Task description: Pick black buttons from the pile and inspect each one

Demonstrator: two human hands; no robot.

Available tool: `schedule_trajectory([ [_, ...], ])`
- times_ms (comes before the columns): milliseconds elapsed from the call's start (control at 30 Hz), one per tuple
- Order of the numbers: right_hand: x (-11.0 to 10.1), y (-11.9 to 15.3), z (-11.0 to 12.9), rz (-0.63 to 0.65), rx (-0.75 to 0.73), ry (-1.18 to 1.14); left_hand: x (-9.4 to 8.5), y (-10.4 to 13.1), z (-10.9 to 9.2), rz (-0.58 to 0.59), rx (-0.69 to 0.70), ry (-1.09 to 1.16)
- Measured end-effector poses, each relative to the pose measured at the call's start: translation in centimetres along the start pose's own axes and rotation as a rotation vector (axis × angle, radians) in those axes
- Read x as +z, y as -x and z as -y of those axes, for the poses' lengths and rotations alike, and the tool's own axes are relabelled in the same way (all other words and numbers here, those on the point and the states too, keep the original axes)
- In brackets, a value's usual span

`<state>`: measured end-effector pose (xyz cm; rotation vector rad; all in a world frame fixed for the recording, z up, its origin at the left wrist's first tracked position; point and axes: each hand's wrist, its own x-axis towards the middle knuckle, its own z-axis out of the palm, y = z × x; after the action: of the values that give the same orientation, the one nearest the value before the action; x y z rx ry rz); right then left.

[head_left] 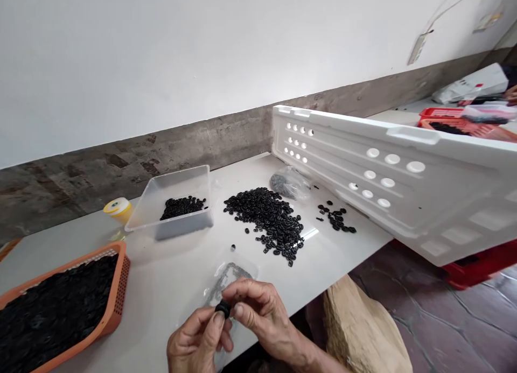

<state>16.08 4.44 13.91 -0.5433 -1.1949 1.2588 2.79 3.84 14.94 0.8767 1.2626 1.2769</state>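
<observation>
A small round black piece (223, 308) is pinched between the thumb and fingers of my left hand (200, 338), near the table's front edge. My right hand (262, 314) touches the same piece from the right, its thumb and index finger close against it. Under and behind the hands lies a clear plastic bag (230, 273) with small grey contents. Farther back on the white table (161, 287) spreads a large pile of small black parts (266, 217). One small dark part (233, 247) sits alone just beyond the bag.
An orange basket (121, 287) of black pieces stands at left. Behind are a yellow-and-white container (119, 209), a clear bin (186, 222) with black parts and a tied bag (288, 183). Loose black parts (339, 219) lie beside a white crate panel (343, 163) at right.
</observation>
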Motion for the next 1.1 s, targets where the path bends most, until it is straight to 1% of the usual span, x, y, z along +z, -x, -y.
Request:
schedule_trajectory([
  [33,-0.2,-0.1,0.2,-0.034,0.025,-0.02,0.4,-0.2,0.1,-0.007,0.057,-0.049],
  [67,-0.5,-0.3,0.6,-0.064,0.031,0.014,0.8,-0.3,0.1,-0.001,0.114,-0.105],
  [133,-1.4,-0.5,1.7,-0.102,0.026,0.213,1.6,-0.6,0.1,0.033,0.212,-0.197],
  [200,-2.3,-0.6,3.0,-0.096,0.031,0.433,2.5,-0.8,-0.1,0.061,0.283,-0.229],
  [267,-3.2,-0.5,4.1,-0.08,0.04,0.568,3.2,-1.0,-0.3,0.076,0.324,-0.256],
  [333,-3.8,-0.3,4.7,-0.089,0.013,0.643,3.7,-1.2,-0.3,0.101,0.326,-0.293],
  [400,-4.1,0.0,4.7,-0.103,-0.048,0.699,4.2,-1.3,-0.1,0.121,0.33,-0.327],
  [467,-4.0,0.3,4.3,-0.117,-0.134,0.773,4.6,-1.2,0.2,0.107,0.392,-0.374],
  [567,-3.5,0.6,3.4,-0.164,-0.304,0.954,5.2,-1.0,0.7,-0.012,0.59,-0.465],
  [600,-3.4,0.5,3.1,-0.183,-0.351,0.995,5.4,-1.1,0.8,-0.054,0.622,-0.486],
  [633,-3.5,0.4,2.8,-0.199,-0.378,1.003,5.6,-1.3,0.8,-0.079,0.599,-0.49],
  [667,-3.6,0.2,2.4,-0.211,-0.367,0.954,5.8,-1.6,0.7,-0.075,0.522,-0.462],
  [700,-3.8,-0.1,2.0,-0.22,-0.321,0.838,6.0,-2.0,0.6,-0.04,0.391,-0.391],
  [767,-4.5,-0.7,1.2,-0.239,-0.178,0.487,6.2,-3.0,0.2,0.062,0.067,-0.158],
  [800,-4.8,-0.9,0.8,-0.256,-0.124,0.319,6.3,-3.6,0.0,0.102,-0.071,-0.036],
  [833,-5.1,-1.0,0.4,-0.273,-0.102,0.217,6.3,-4.1,-0.1,0.132,-0.163,0.067],
  [867,-5.3,-1.1,0.1,-0.278,-0.096,0.185,6.3,-4.6,-0.2,0.155,-0.216,0.138],
  [900,-5.3,-1.0,-0.1,-0.271,-0.103,0.206,6.3,-4.9,-0.1,0.177,-0.236,0.175],
  [1000,-4.9,-0.5,-0.2,-0.234,-0.169,0.382,5.8,-5.5,0.7,0.259,-0.189,0.21],
  [1100,-4.4,-0.1,0.2,-0.225,-0.223,0.551,5.2,-5.7,1.8,0.271,-0.163,0.196],
])
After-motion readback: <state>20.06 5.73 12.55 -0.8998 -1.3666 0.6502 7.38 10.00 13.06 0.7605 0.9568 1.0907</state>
